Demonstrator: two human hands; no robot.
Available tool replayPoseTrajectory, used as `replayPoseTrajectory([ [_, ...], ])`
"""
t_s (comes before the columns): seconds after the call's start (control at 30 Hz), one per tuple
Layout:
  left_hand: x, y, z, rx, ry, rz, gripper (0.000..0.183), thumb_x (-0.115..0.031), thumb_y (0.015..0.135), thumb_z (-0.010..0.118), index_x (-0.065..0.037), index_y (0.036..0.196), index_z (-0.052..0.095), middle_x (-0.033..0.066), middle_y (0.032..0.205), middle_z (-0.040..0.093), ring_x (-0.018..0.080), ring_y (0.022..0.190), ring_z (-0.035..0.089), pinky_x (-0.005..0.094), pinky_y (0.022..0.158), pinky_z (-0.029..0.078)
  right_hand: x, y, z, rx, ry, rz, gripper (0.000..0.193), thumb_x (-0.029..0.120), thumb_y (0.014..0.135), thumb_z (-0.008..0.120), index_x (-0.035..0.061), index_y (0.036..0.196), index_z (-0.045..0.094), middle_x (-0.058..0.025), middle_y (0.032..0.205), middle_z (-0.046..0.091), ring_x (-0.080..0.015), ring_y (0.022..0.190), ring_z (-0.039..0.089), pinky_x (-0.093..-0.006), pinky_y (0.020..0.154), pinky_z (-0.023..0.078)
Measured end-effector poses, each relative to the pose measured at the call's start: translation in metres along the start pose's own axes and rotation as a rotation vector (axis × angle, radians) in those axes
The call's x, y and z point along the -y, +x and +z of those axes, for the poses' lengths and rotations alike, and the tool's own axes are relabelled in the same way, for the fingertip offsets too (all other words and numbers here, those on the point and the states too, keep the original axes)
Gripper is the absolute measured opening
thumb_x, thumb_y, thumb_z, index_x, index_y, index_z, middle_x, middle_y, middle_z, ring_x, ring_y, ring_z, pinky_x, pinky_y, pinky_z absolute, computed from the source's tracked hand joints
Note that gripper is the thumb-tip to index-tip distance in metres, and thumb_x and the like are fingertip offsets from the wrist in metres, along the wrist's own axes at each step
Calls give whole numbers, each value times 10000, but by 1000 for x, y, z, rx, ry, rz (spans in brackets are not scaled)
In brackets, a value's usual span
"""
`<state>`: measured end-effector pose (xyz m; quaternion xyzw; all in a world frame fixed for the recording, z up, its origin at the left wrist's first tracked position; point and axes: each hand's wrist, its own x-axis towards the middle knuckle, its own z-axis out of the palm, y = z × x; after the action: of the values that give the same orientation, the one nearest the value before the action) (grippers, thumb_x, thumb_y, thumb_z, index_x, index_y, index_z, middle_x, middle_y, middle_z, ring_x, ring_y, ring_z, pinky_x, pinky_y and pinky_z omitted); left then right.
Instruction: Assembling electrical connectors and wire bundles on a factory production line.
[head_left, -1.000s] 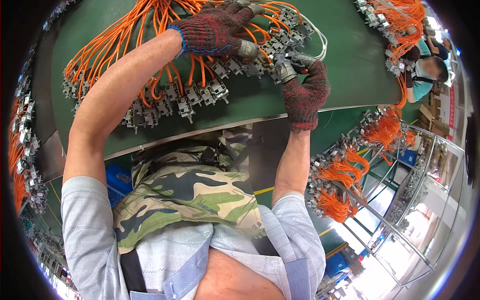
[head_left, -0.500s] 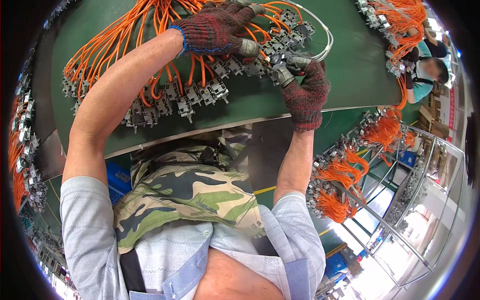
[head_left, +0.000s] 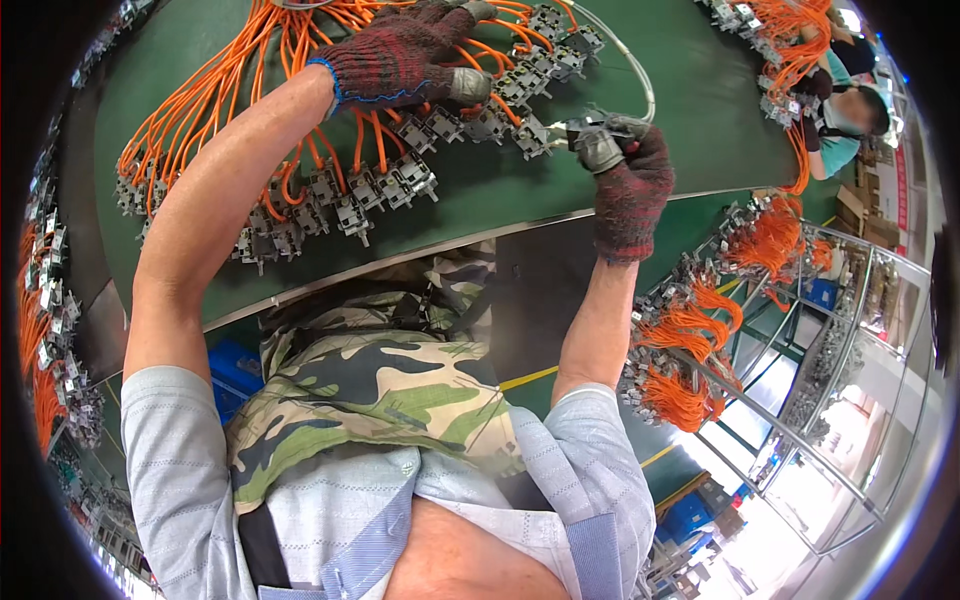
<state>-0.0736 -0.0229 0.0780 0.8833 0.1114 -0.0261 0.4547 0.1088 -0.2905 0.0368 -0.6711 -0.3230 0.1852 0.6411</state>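
My left hand (head_left: 395, 58), in a dark red and grey knit glove with blue trim, lies over a fan of orange cables (head_left: 215, 95), fingers stretched and thumb apart. Grey metal-and-plastic connectors (head_left: 355, 210) end these cables and sit in rows on the green tabletop (head_left: 690, 140). In a matching glove, my right hand (head_left: 632, 190) pinches a small dark plug-like piece (head_left: 590, 125). A white cable (head_left: 645, 80) loops down to this hand. The piece is apart from the nearest connectors (head_left: 530, 132), and my fingers partly cover it.
The table's front edge (head_left: 400, 260) runs close before my body. More orange cable bundles (head_left: 690, 320) hang on a metal-tube rack (head_left: 820, 440) at right. Another person (head_left: 845, 130) works beyond the table's right end. A blue bin (head_left: 232, 375) stands below the table at left.
My right hand has drawn back to the right from the connector row, taking the dark piece with it. My left hand stays over the cables; the whole view has shifted slightly.
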Motion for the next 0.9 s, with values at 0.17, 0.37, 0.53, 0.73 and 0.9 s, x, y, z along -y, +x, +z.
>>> replayPoseTrajectory([
  [0.17, 2, 2, 4, -57, 192, -19, 850, -594, 998, 692, -112, 1651, 441, 250, 1672, 380, 397, 1421, 586, 523, 1232, 420, -10, -6, 6, 2, -37, 14, 288, 80, 922, 864, 5, 1160, 720, -55, 1002, 761, -123, 863, 699, -295, 803, 600],
  [0.37, 8, 5, 4, -36, 287, 4, 852, -608, 991, 698, -138, 1655, 445, 229, 1688, 371, 387, 1429, 580, 530, 1243, 408, -11, -8, 10, -36, -161, -2, 287, 132, 891, 899, 20, 1105, 744, -29, 934, 750, -95, 840, 651, -280, 801, 570],
  [0.53, 11, 3, 5, -1, -111, 36, 879, -587, 1007, 698, -86, 1667, 404, 240, 1630, 465, 374, 1413, 597, 503, 1219, 447, 0, -9, 10, -19, -215, 18, 308, 135, 883, 907, 22, 1125, 754, -32, 973, 768, -102, 880, 676, -288, 813, 573],
  [0.73, 10, -5, -2, -187, 39, 175, 830, -525, 1030, 693, -40, 1643, 414, 262, 1526, 578, 401, 1380, 615, 496, 1169, 483, 15, -9, 46, 67, -43, -154, 288, 31, 893, 872, 21, 1155, 752, -59, 1084, 778, -122, 960, 682, -301, 875, 587],
  [0.9, 22, -77, -24, -463, 324, 230, 741, -393, 992, 780, -47, 1579, 486, 288, 1501, 584, 450, 1386, 591, 504, 1152, 490, 10, -8, 76, 116, -153, -171, 275, 112, 852, 930, 33, 1076, 790, -60, 1099, 755, -127, 899, 670, -321, 820, 578],
])
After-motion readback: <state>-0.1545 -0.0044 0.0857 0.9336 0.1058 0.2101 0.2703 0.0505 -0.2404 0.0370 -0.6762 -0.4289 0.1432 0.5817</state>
